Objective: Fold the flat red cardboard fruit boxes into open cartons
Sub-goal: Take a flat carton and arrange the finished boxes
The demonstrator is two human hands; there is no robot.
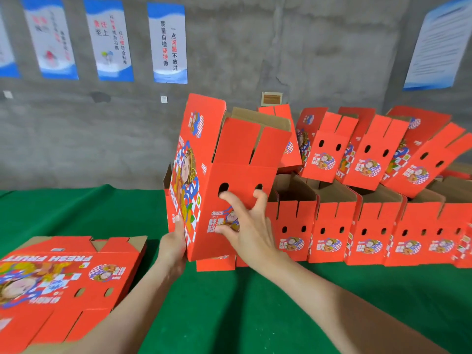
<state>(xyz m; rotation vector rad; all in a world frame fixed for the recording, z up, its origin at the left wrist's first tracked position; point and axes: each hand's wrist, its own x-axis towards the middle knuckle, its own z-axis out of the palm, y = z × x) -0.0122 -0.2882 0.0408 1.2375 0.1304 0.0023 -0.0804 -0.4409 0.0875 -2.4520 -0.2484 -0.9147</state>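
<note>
The red carton [229, 175] is already folded into shape and is held upright at the middle of the scene, tipped a little to the right, with its top flaps standing open and brown cardboard showing inside. Its lower end is just in front of another carton standing on the bench [229, 302]. The left hand [173, 245] grips the carton's lower left corner, thumb on the printed side. The right hand [245, 226] lies open against the narrow side, its fingers spread. One fingertip is at the left of the two oval holes, another is by the right hole, and the thumb rests on the round logo.

Near left, a stack of flat boxes [63, 282] lies on the green bench, printed side up. To the right, a row of folded cartons [332, 226] stands side by side with tops open, and more tilted cartons [370, 154] lean on top of that row. Behind everything is a grey concrete wall [306, 47] hung with blue-and-white posters [168, 42].
</note>
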